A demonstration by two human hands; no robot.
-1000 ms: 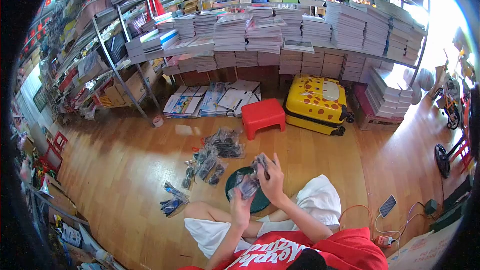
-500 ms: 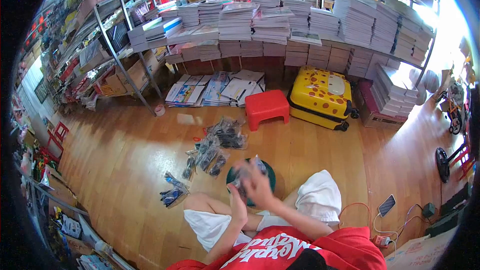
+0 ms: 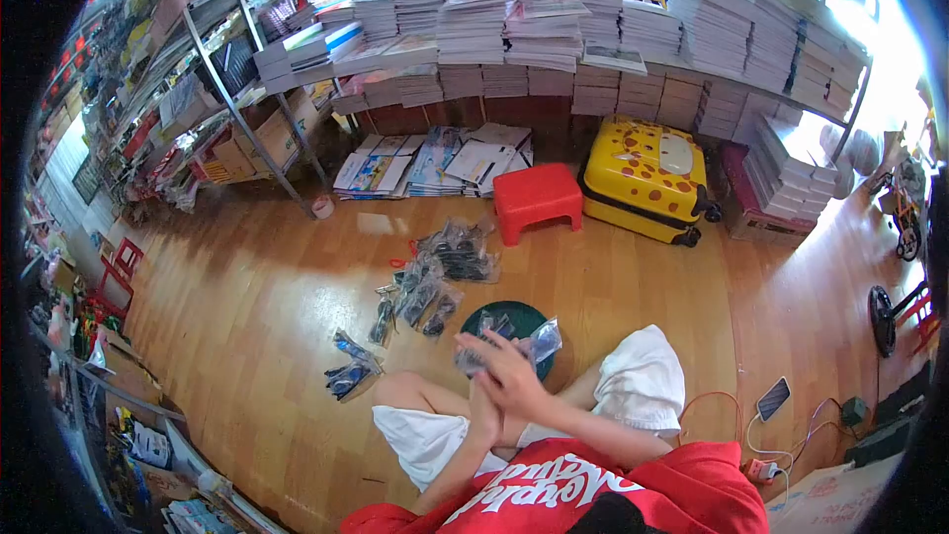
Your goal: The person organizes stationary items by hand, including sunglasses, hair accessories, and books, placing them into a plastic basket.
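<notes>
My hands are together in front of my crossed legs, over a round dark green disc-like thing (image 3: pixel 542 372). Between them is a clear plastic packet (image 3: pixel 466 360) with dark contents I cannot make out. My right hand (image 3: pixel 516 379) lies across it with the fingers extended to the left. Partly hidden beneath, my left hand (image 3: pixel 483 405) supports the packet from the near side. Another shiny clear packet (image 3: pixel 545 338) sticks out past my right hand, over the disc. A dark packet (image 3: pixel 497 322) shows just beyond my fingers.
Left of the disc lies a pile of plastic-wrapped dark items (image 3: pixel 450 257), with blue and black packets (image 3: pixel 348 368) nearer me. A red stool (image 3: pixel 539 200) and yellow spotted suitcase (image 3: pixel 645 181) stand ahead, before shelves of stacked paper (image 3: pixel 479 28). A phone (image 3: pixel 774 400) and cables lie right.
My right hand has come down over my left, its fingers now flatter across the packet. A shiny packet now shows right of my hands. The view has shifted slightly.
</notes>
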